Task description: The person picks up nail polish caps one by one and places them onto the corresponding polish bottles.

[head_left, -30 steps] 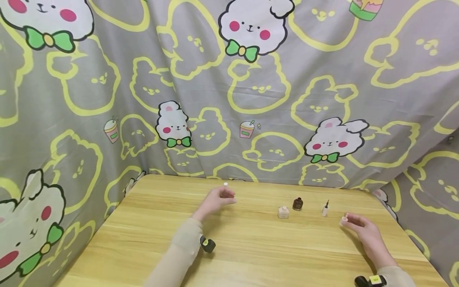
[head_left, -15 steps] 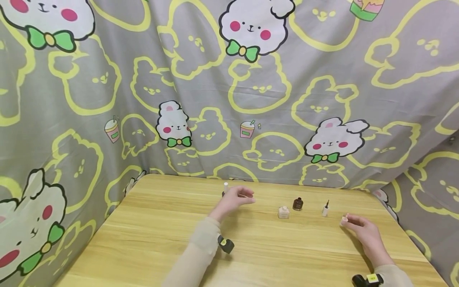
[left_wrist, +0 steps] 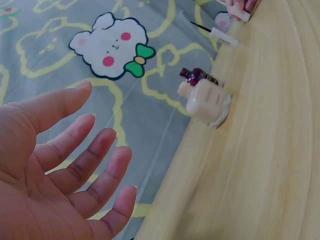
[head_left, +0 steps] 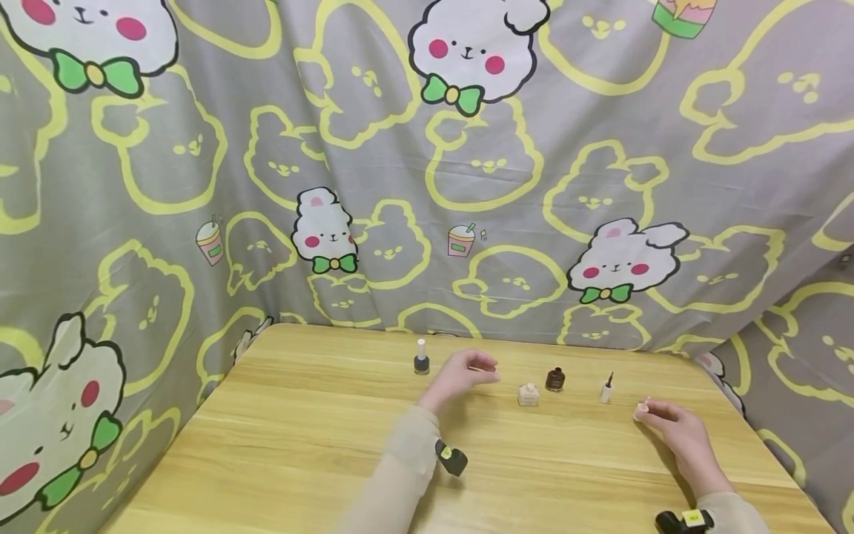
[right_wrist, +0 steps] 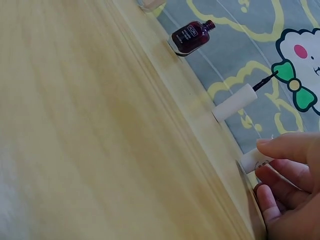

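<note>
Pinching a short white nail polish cap point(head_left: 641, 411) between thumb and fingers, the right hand point(head_left: 679, 429) rests low over the right side of the worktop point(head_left: 534, 463). The cap's lower end meets the surface or hangs just above it; I can't tell which, and its far end is partly hidden by the thumb. The left hand point(head_left: 463, 374) holds nothing, its fingers spread and gently bent, just short of the cream nail polish bottle point(head_left: 528, 396) to its right. On its other side, near the wrist, stands a capped dark bottle point(head_left: 421, 361).

Between the two hands, the cream bottle stands a little nearer the person than the uncapped dark red bottle point(head_left: 554, 380). Further right, beside the right hand, a white brush cap point(head_left: 606, 393) is balanced on its closed end, the thin black brush pointing straight up.

The cream and dark red bottles are squat, square-shouldered glass with narrow necks; the dark red one is glossy, with pale lettering and a threaded mouth. The capped bottle is slimmer, topped by a tall, smooth white cylinder. The worktop is yellowish, streaked with lengthwise wood grain. Behind it hangs softly creased grey cloth point(head_left: 394, 167) printed with yellow outlines and white rabbits in green bows.
</note>
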A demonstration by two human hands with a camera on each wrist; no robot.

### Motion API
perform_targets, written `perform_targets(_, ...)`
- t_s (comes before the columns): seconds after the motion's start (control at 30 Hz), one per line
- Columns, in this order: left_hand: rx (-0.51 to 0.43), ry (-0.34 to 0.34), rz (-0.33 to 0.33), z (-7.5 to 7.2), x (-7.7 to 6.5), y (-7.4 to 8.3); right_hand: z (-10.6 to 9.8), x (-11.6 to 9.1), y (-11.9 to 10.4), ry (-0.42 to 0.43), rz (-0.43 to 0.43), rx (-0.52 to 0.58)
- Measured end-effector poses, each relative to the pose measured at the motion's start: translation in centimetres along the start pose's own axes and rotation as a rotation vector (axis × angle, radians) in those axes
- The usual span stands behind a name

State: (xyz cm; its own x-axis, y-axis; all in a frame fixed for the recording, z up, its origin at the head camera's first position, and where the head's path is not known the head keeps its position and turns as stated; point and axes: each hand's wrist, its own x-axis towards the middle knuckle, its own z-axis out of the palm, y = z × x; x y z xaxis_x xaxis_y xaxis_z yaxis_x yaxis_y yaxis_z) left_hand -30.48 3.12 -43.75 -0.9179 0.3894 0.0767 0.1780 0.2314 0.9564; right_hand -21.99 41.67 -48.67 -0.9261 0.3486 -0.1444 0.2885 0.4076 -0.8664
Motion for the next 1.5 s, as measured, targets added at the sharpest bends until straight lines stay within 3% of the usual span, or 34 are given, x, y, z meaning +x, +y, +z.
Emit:
perform_targets(0.33,-0.105,0.043,-0.053,1.5,0.5,-0.4,-0.2,-0.1,-0.2,-0.034,0.020,0.023)
perform_targets(0.5,-0.125,0.072,-0.048,1.9,0.6,-0.4,-0.4,-0.3,-0.2,-0.035,-0.022,0.046)
perform_targets(0.63,-0.125,0.077,-0.046,2.4,0.6,-0.4,-0.5,-0.5,-0.3,-0.030,-0.062,0.075)
perform_targets(1.1,-0.092,0.119,-0.011,4.6,0.6,-1.1,-0.5,-1.2,-1.1,-0.087,-0.067,0.119)
perform_targets(1.5,-0.101,0.117,-0.029,7.1,0.6,-2.1,0.0,-1.9,-2.5,-0.080,-0.126,0.043)
